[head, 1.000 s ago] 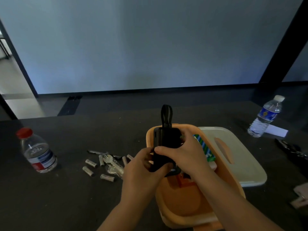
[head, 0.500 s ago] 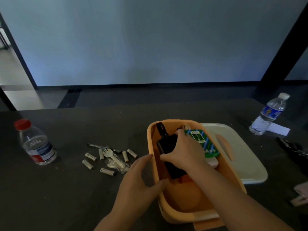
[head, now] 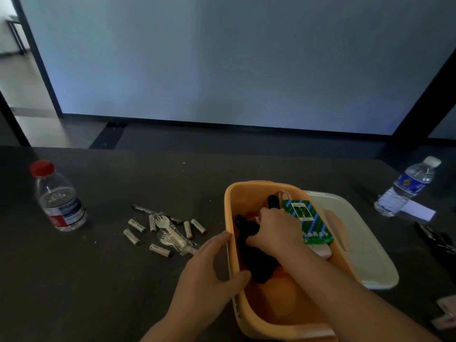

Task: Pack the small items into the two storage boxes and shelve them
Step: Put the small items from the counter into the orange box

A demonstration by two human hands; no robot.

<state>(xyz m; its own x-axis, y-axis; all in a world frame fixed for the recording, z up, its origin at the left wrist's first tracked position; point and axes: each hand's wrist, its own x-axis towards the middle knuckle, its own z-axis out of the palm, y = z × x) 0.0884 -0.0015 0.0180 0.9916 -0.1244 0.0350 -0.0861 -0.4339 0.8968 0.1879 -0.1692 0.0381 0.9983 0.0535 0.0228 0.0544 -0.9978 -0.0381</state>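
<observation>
Settling black device [head: 256, 257] into orange box [head: 230, 213], low along the left wall; right hand [head: 276, 230] curled over its top end, fingers bent around it, apparently w/ grip not yet let go. Green-striped pack [head: 306, 222] lying just beside that hand on the right, w/ something pale under it, too hidden to name. Left hand [head: 209, 275] spread open, holding nothing, thumb hooked over the box's left rim, fingers flat on outer wall, steadying it.

Step in hand, by the look of it: packing 1st box, partway. Next probably: releasing device, lifting right hand straight up clear of the rim, then reaching left for batteries [head: 158, 233] and wrapped spork [head: 170, 234] scattered near the box on the counter [head: 123, 292]. Needing small pinches, since batteries roll.

Room: near half of box floor bare, plenty left inside. White lid [head: 357, 255] touching box on the right, partly tucked behind it. Red-cap bottle [head: 58, 198] well apart at left, blue-label bottle [head: 407, 188] well apart at right, neither in the reach path. Counter front and left mostly free. No 2nd box or shelf in view.
</observation>
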